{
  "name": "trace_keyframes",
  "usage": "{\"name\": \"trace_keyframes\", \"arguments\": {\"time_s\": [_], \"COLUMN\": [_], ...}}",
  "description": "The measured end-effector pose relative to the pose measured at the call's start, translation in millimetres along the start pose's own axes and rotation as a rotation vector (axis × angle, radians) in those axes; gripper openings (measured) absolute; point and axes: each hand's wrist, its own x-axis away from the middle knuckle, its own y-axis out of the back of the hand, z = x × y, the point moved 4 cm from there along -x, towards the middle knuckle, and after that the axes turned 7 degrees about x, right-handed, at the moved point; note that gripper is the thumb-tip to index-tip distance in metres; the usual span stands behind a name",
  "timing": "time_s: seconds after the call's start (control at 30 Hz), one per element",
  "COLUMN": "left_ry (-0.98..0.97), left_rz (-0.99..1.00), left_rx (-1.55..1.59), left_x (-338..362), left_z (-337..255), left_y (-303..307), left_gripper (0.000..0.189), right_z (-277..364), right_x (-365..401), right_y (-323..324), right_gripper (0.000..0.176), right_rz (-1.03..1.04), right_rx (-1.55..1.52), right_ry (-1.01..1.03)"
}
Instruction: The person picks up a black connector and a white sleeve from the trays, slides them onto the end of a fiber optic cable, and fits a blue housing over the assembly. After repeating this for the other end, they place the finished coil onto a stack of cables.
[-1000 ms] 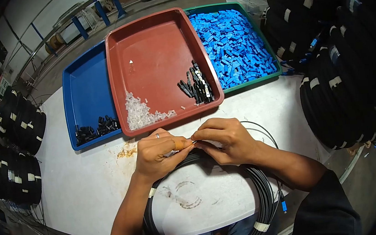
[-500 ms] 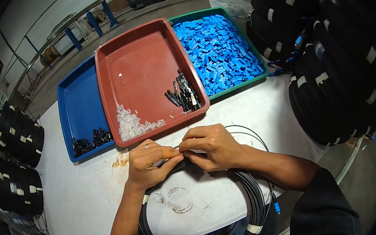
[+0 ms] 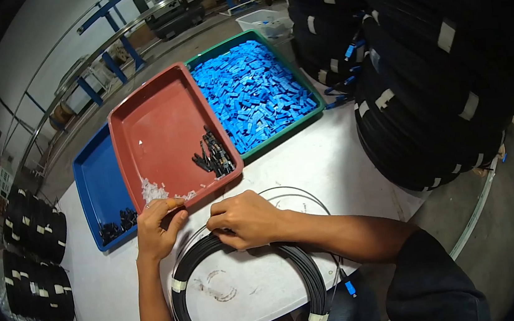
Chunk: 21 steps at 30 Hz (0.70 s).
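Note:
A coil of black cable (image 3: 309, 274), bound with pale tape, lies on the white table in front of me. My right hand (image 3: 245, 219) is closed on the cable at the coil's far side, its fingertips partly hidden. My left hand (image 3: 159, 228) is off the coil, at the near edge of the red tray (image 3: 161, 117), thumb and forefinger apart. Just beyond its fingers is a heap of small clear plastic pieces (image 3: 153, 190). Black connector parts (image 3: 212, 154) lie in the same tray. A cable end with a blue connector (image 3: 349, 287) hangs at the coil's right.
Blue plastic pieces (image 3: 256, 91) fill a green tray (image 3: 285, 131) at the back. A blue tray (image 3: 98, 171) on the left holds small black parts (image 3: 119, 224). Stacked cable coils stand at right (image 3: 426, 105) and left (image 3: 35, 284). Behind is a clear bin (image 3: 265, 25).
My left hand has parted from my right and moved away from the cable to the red tray's edge. My right hand stays on the cable. The view has turned to the right.

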Motion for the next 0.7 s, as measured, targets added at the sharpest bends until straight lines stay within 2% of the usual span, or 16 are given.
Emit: {"name": "trace_keyframes", "arguments": {"time_s": [0.07, 0.13, 0.2, 0.23, 0.3, 0.47, 0.53, 0.6, 0.7], "left_ry": [0.024, -0.027, -0.259, -0.258, -0.544, -0.626, -0.7, -0.691, -0.574], "left_rz": [0.025, 0.064, 0.21, 0.207, 0.287, 0.371, 0.374, 0.371, 0.286], "left_rx": [-0.005, -0.01, -0.269, -0.271, -0.438, -0.41, -0.307, -0.297, -0.192], "left_x": [-16.4, -37.5, -58.1, -69.4, -86.1, -110.3, -115.6, -123.1, -129.5], "left_z": [1.5, -0.8, -11.3, -7.7, -3.5, 14.1, 22.7, 30.7, 30.1], "left_y": [-3.3, -12.1, -26.0, -30.5, -48.0, -69.4, -75.1, -74.2, -61.5], "left_gripper": [0.018, 0.015, 0.018, 0.018, 0.02, 0.025, 0.03, 0.031, 0.025], "right_z": [-1.1, -1.5, -2.5, -2.7, -4.5, -5.9, -5.9, -6.2, -6.7], "right_x": [-0.2, 0.0, -0.2, -0.2, 0.1, -1.0, -1.4, -2.9, -3.8], "right_y": [-2.4, -2.8, -2.2, -1.9, -0.9, -0.7, 0.6, 0.8, 1.1], "right_gripper": [0.018, 0.017, 0.017, 0.017, 0.017, 0.015, 0.015, 0.014, 0.013], "right_rz": [0.066, 0.076, 0.072, 0.074, 0.087, 0.145, 0.137, 0.139, 0.14], "right_rx": [0.037, 0.037, 0.03, 0.03, 0.012, -0.025, -0.049, -0.06, -0.137], "right_ry": [0.011, 0.006, -0.009, -0.005, -0.034, -0.07, -0.093, -0.089, -0.147]}}
